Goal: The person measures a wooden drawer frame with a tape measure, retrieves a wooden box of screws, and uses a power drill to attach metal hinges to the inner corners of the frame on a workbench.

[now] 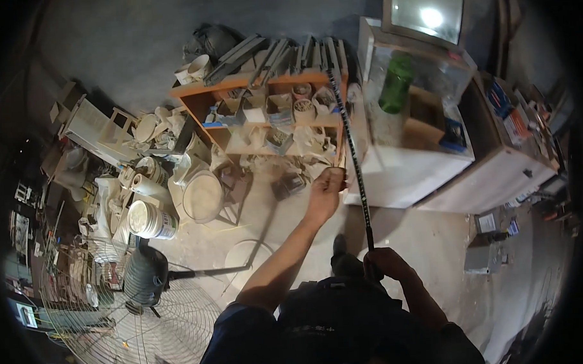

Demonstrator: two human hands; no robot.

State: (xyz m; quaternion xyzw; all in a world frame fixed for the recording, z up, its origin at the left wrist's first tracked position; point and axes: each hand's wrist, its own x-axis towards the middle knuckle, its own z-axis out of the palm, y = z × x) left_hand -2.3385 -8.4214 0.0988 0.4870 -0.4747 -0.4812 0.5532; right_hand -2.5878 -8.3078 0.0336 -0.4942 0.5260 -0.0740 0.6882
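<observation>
A long, thin black rod (356, 155) with small pale marks along it runs up and away from me, nearly upright in the head view. My right hand (388, 263) is closed around its lower end, close to my body. Further forward, my left hand (328, 186) is closed just left of the rod, apart from it in the picture. Its fingers are curled together, and I cannot make out what they hold, if anything. The rod's far end overlaps the top of an orange shelf unit (231, 85).
Metal profiles (277, 57) lie atop the shelf unit; small boxes fill its shelves. A white cabinet (394, 172) bearing a green bottle (397, 83) stands right of the rod. Left are white buckets (153, 220), a round stool (203, 196) and a large wire-caged fan (144, 270).
</observation>
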